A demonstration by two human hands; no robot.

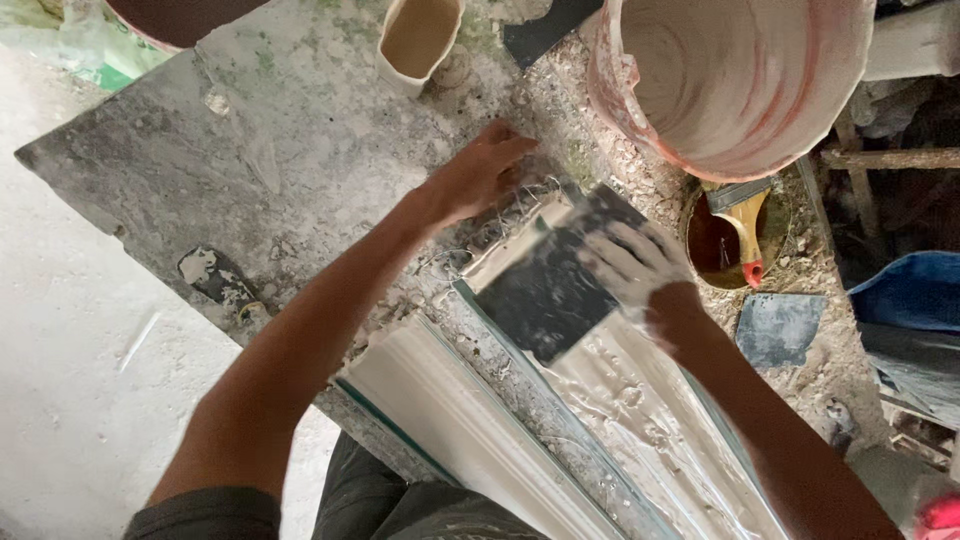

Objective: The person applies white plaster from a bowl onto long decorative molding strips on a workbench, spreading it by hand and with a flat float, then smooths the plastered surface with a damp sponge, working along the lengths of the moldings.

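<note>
My right hand (pixel 640 275), smeared with white plaster, presses a dark flat scraper plate (pixel 545 290) against the upper end of a long white plaster moulding (pixel 640 420) that lies diagonally on the workbench. My left hand (pixel 480 175) rests with closed fingers on the bench by the far end of the moulding, beside thin wires or fibres sticking out of the wet plaster. A second, smoother white moulding strip (pixel 450 410) lies parallel to the left. Wet plaster glistens on the strip below the scraper.
A grey plaster-crusted slab bench (pixel 250 160) carries everything. A large plaster-coated bucket (pixel 740 80) stands top right, a small cream cup (pixel 418 40) top centre. A brush (pixel 745 225) rests in a round pot of dark liquid. Another dark plate (pixel 778 328) lies right.
</note>
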